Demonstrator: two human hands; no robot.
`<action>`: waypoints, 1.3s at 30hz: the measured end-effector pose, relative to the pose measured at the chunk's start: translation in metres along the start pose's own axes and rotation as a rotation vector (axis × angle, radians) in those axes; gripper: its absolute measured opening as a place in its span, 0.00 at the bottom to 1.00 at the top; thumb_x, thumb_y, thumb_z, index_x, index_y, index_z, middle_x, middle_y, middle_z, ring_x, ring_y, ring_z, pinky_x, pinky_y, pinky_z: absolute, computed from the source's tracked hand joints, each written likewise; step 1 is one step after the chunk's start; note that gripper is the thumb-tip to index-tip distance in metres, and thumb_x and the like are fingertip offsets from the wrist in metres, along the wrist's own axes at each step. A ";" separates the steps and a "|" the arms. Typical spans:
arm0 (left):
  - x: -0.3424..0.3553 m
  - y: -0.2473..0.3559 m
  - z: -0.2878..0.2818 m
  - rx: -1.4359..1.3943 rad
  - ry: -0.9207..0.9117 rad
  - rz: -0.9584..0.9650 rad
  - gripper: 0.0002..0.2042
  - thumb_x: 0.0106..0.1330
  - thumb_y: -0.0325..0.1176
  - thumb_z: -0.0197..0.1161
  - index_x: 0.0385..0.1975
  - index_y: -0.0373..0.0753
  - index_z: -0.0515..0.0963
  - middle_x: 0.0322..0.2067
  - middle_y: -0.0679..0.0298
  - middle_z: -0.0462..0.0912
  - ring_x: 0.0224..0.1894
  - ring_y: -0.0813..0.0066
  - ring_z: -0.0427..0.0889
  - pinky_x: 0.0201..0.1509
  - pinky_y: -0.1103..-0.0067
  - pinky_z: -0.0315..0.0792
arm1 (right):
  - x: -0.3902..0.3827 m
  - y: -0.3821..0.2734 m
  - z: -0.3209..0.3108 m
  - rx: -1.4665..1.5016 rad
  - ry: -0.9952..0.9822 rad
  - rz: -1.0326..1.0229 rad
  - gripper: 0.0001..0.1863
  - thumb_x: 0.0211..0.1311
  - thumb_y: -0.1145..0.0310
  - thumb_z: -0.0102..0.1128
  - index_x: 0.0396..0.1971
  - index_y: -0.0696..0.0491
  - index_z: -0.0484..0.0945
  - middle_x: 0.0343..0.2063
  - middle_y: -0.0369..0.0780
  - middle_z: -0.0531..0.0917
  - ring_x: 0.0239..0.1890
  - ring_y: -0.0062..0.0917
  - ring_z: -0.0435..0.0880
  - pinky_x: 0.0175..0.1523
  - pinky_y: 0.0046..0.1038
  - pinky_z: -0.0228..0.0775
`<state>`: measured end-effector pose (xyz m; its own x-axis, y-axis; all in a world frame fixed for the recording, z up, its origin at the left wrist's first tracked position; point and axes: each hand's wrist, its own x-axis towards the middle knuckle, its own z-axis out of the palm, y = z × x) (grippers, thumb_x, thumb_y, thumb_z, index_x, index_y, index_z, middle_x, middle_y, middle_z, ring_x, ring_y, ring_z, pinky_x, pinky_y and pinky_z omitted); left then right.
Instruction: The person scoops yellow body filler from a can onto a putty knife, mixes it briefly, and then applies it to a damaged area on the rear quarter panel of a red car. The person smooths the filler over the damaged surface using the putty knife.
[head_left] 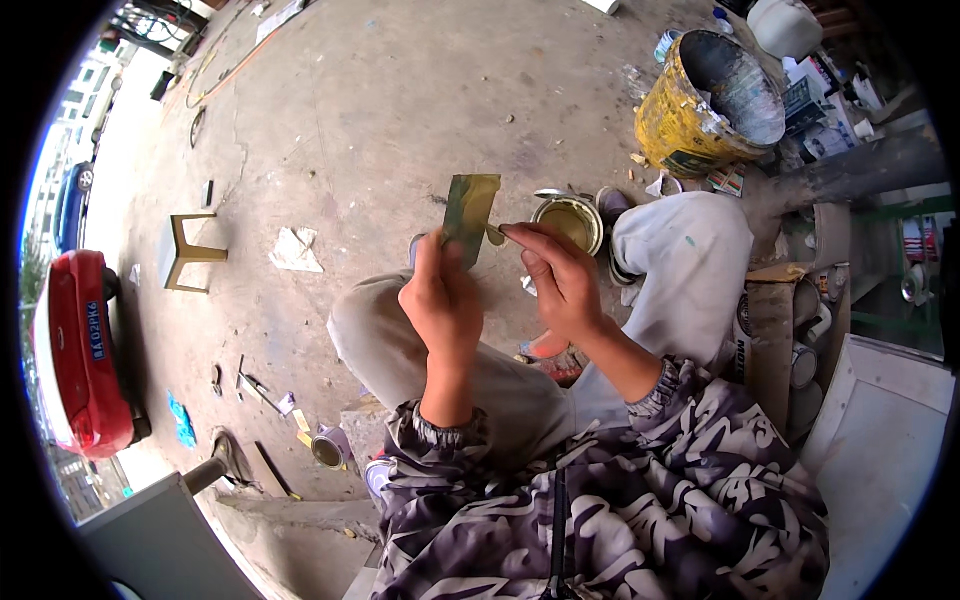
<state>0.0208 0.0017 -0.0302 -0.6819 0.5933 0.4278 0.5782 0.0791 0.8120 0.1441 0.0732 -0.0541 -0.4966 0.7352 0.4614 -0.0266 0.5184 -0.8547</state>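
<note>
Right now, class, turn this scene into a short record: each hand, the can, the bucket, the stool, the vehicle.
Left hand: holds a flat green-and-yellow plate
Right hand: fingertips at a small thin piece; grip unclear
Can: open, just beyond the right hand
Bucket: yellow, stained, upper right
Stool: small, on the floor, left
Vehicle: red car, far left

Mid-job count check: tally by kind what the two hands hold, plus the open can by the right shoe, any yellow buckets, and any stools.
Smeared flat plate, in the left hand: 1
Small tool, in the right hand: 1
Open can: 1
Yellow bucket: 1
Stool: 1
Total: 5
</note>
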 end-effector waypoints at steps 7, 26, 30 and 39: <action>-0.007 0.005 0.001 0.121 -0.106 0.007 0.09 0.65 0.23 0.56 0.42 0.38 0.78 0.20 0.51 0.76 0.20 0.57 0.79 0.24 0.76 0.70 | 0.019 -0.018 0.005 0.007 0.130 -0.120 0.15 0.63 0.79 0.51 0.48 0.57 0.78 0.44 0.46 0.82 0.43 0.37 0.82 0.48 0.31 0.73; 0.000 -0.003 -0.010 0.034 -0.104 0.084 0.09 0.63 0.21 0.57 0.43 0.35 0.76 0.22 0.57 0.79 0.21 0.67 0.79 0.26 0.80 0.69 | 0.004 -0.012 -0.005 0.094 0.016 0.012 0.13 0.67 0.74 0.50 0.48 0.58 0.78 0.43 0.45 0.82 0.46 0.34 0.82 0.50 0.28 0.71; 0.006 -0.007 -0.017 -0.500 -0.208 -0.221 0.08 0.73 0.31 0.53 0.36 0.33 0.74 0.23 0.77 0.62 0.27 0.90 0.56 0.28 0.89 0.54 | 0.029 -0.020 -0.039 0.567 0.158 0.224 0.19 0.70 0.69 0.50 0.56 0.63 0.70 0.50 0.43 0.80 0.51 0.24 0.78 0.57 0.26 0.68; -0.002 -0.013 -0.015 -0.747 -0.401 -0.403 0.09 0.73 0.34 0.53 0.31 0.37 0.72 0.25 0.80 0.64 0.29 0.91 0.57 0.30 0.88 0.53 | 0.002 0.006 -0.032 0.470 -0.110 0.325 0.17 0.68 0.69 0.53 0.53 0.61 0.75 0.45 0.40 0.81 0.50 0.20 0.76 0.50 0.24 0.71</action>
<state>0.0076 -0.0128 -0.0360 -0.4821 0.8761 0.0025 -0.2003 -0.1130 0.9732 0.1704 0.0916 -0.0503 -0.6299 0.7618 0.1513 -0.2273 0.0055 -0.9738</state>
